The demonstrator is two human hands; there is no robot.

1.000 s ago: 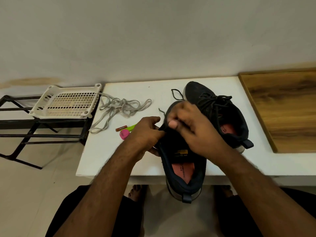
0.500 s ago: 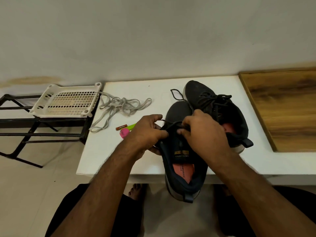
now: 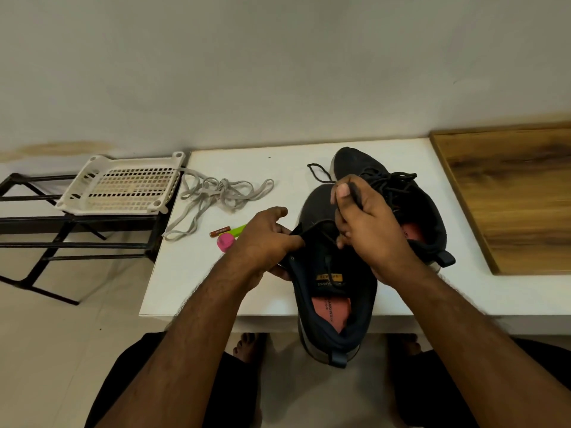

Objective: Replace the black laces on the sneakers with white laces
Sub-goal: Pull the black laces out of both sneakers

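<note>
Near sneaker, black, lies on the front part of the white counter, heel hanging over the front edge toward the person, toe pointing away; red insole visible inside, yellow tag on the tongue. Left hand grips the left side of its upper by the eyelet edge, fingers curled round the fabric, thumb on top. Right hand over the tongue area, thumb and forefinger pinching a black lace pulled up from the shoe; the lace's loose end makes a small loop on the counter just past the toe. Other fingers of that hand curled down toward the tongue, whether they touch it cannot tell. Second sneaker, also black, lies just right of and behind the first, touching or nearly so, laces still threaded and bunched on top, heel tab pointing right and toward the front. White laces, greyish in this light, lie in a loose tangle on the left rear of the counter, one strand running up onto the white plastic tray. Tray sits on a black metal rack left of the counter. Near the left hand: a small brown tube, a green stick and a pink round thing, close together. Wooden board on the counter's right end. Bare feet on the floor under the counter.
</note>
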